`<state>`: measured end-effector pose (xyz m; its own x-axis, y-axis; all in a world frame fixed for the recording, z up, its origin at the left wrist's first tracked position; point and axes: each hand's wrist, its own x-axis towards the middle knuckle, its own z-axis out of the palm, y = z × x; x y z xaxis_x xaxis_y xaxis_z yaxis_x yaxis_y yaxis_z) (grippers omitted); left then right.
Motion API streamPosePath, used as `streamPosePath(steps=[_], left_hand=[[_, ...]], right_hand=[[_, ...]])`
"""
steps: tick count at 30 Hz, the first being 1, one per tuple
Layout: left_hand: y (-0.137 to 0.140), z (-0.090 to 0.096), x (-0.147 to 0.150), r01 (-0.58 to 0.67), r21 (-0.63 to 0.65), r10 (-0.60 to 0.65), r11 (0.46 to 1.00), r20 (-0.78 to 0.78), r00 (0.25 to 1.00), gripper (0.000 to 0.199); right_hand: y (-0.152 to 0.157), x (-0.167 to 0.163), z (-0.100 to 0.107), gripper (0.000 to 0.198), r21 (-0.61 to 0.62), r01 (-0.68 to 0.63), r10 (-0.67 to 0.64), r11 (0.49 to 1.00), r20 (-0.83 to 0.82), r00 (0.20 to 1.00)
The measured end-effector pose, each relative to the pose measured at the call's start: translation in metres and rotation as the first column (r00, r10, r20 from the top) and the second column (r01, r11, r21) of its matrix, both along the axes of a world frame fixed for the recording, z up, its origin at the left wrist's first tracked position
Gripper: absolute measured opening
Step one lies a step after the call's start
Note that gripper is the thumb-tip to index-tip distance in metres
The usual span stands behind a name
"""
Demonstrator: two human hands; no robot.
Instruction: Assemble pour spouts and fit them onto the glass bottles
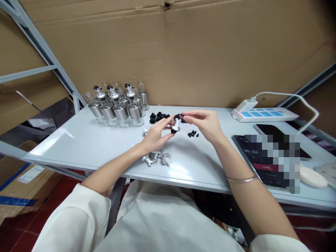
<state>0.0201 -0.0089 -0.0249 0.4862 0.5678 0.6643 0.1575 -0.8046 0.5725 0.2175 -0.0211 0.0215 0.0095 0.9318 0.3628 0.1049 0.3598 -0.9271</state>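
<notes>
Left hand [155,134] grips silver spout [176,125] above worktop [105,150], near small black caps [193,133]; right hand [206,122] pinches at its black tip [178,116]. Probably tip-fitting step; next move likely needs steady left hold, careful right fingertip pressure.

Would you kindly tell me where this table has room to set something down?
The table is bare between the glass bottles and left forearm, and between the loose silver pourers and right forearm; bottles crowd its back left.
</notes>
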Motion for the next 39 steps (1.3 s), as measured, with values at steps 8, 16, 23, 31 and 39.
streamPosePath(steps=[8, 16, 23, 31, 39], left_hand=[[0.0, -0.003, 0.001, 0.014, -0.063, -0.014, 0.998, 0.008, 1.0, 0.079], [0.0, -0.002, 0.001, 0.01, -0.021, -0.01, 1.0, 0.009, 1.0, 0.071], [0.0, -0.002, 0.001, 0.007, 0.005, -0.007, 1.0, -0.025, 1.0, 0.071], [0.0, -0.004, 0.002, 0.024, 0.012, -0.023, 1.0, -0.019, 1.0, 0.079], [0.001, -0.003, 0.001, -0.004, 0.06, 0.004, 0.998, -0.011, 1.0, 0.074]], right_hand=[[0.002, -0.004, -0.006, 0.017, 0.009, -0.006, 0.006, 1.0, 0.015, 1.0], [0.0, -0.006, -0.003, 0.014, -0.002, 0.041, -0.041, 0.999, 0.052, 0.998], [-0.001, -0.009, -0.003, 0.011, 0.01, 0.085, -0.085, 0.996, 0.026, 0.996], [-0.001, -0.016, -0.005, 0.011, 0.016, 0.081, -0.08, 0.997, -0.06, 0.995], [-0.002, -0.013, -0.003, 0.011, -0.023, 0.063, -0.063, 0.998, -0.006, 0.998]])
